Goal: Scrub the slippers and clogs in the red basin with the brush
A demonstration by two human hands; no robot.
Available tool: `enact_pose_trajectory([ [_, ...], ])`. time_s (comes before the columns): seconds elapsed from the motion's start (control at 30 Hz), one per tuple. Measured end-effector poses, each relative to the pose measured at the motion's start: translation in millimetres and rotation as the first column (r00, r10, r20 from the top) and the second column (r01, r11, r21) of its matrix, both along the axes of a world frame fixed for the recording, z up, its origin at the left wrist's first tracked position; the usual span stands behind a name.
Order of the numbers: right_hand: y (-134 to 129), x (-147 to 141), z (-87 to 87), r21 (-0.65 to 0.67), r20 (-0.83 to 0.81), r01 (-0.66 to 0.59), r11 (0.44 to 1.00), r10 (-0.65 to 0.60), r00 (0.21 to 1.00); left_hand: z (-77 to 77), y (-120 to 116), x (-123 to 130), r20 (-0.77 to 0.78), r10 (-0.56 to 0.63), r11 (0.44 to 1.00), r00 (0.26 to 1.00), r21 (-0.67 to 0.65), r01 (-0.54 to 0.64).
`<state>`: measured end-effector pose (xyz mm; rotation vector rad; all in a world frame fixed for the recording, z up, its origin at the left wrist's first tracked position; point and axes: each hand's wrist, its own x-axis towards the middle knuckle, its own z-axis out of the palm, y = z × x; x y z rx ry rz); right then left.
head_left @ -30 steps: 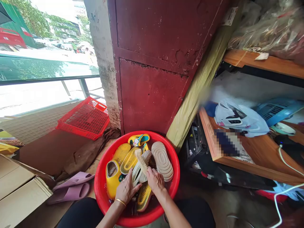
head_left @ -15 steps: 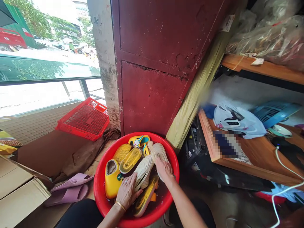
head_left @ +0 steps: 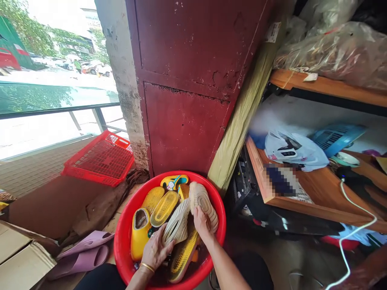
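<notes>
A red basin (head_left: 121,225) holds dark water and several shoes. My left hand (head_left: 156,249) is closed on a cream slip-on shoe (head_left: 177,225) with ridged sides and slots. On the right, my right hand (head_left: 202,222) is curled at the near part of a second cream shoe (head_left: 206,199), whose ringed, ridged sole faces up; its fingertips are partly hidden. Around them lie a yellow clog (head_left: 138,239) with a pale lining, yellow-soled slippers (head_left: 165,208), one more yellow-soled slipper (head_left: 185,257) below my hands, and a yellow sandal (head_left: 174,182) with blue trim.
Purple slippers (head_left: 86,251) lie left of the basin, near a cardboard box (head_left: 24,257). A red plastic crate (head_left: 101,159) leans behind them. Behind the basin stands a dark red door (head_left: 184,125); wooden shelves (head_left: 317,205) with bags are on the right.
My right hand has drawn slightly left and down, and the second cream shoe now shows its sole more fully. My left hand keeps its cream shoe. The view has shifted a little.
</notes>
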<state>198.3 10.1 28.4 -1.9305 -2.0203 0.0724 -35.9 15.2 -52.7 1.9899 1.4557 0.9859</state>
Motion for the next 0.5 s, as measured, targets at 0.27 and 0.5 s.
enact_pose_trajectory([
  [0.27,-12.7,-39.2,-17.8,-0.053,0.132,-0.259,0.964,0.264,0.955,38.8,7.6,-7.2,0.396,0.228,0.933,0.889,-0.351,-0.083],
  [0.5,14.1,9.1,-12.5,0.032,0.003,-0.016,0.999,0.016,1.0,56.2,11.9,-9.0,0.507,0.267,0.898,0.82,-0.439,-0.021],
])
